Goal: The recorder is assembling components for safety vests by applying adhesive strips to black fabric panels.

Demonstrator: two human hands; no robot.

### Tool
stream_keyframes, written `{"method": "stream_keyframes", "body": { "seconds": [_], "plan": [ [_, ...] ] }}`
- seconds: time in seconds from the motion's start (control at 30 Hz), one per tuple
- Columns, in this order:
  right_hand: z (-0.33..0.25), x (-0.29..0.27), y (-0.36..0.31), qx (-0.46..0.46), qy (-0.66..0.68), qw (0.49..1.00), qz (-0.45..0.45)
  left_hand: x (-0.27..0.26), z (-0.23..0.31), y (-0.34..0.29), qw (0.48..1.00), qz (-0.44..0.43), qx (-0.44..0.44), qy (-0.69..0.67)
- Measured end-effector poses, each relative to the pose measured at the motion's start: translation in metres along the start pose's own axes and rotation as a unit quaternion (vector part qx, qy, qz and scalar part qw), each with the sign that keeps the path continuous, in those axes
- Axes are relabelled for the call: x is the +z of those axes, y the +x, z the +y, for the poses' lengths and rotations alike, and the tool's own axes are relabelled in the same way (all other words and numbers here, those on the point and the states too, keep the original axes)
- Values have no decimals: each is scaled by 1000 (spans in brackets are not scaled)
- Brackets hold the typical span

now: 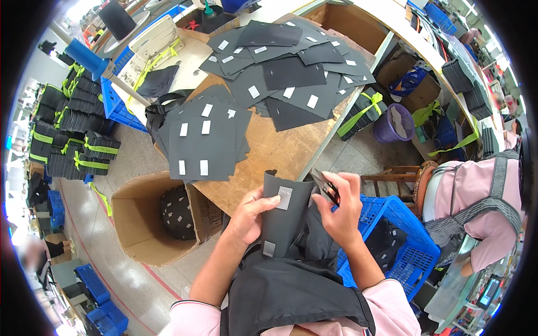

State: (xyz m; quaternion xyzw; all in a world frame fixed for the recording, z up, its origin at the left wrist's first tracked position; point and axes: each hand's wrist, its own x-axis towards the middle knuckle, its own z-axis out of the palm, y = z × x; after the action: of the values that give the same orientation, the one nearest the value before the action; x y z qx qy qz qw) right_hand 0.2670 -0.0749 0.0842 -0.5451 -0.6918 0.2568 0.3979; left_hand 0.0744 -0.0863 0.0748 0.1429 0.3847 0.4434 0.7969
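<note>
A dark grey sheet piece (287, 221) with white rectangular patches hangs upright and slightly curled over my lap. My left hand (249, 217) grips its left side, the thumb resting by the upper patch. In my right hand (341, 210) is a pair of small black-handled thread snips (329, 187), blades pointing up and left beside the sheet's right edge. The right thumb and fingertips are close to that edge; whether they pinch it I cannot tell. On the brown worktable (278, 148), a stack of similar patched sheets (218, 148) lies at the left.
A spread heap of dark sheets (300, 61) covers the table's far end. Beneath the left edge stands an open cardboard box (140, 224). A blue plastic crate (417, 255) is at my right, near a seated co-worker (476, 201). Beyond it sits a purple basket (386, 126).
</note>
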Motion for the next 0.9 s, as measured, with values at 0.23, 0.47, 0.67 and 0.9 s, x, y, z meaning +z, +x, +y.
{"method": "stream_keyframes", "body": {
  "seconds": [0.23,0.47,0.67,0.9],
  "plan": [
    [-2,1,-5,-196,-43,979,-24,6,0,-7,999,20,32,27],
    [-1,0,0,-219,-65,973,-31,3,-1,-9,998,29,28,44],
    [4,-2,-6,-207,-40,977,-11,5,-1,-10,997,47,24,59],
    [-1,-2,-5,-192,-69,978,-37,6,1,-11,996,34,20,74]
  ]
}}
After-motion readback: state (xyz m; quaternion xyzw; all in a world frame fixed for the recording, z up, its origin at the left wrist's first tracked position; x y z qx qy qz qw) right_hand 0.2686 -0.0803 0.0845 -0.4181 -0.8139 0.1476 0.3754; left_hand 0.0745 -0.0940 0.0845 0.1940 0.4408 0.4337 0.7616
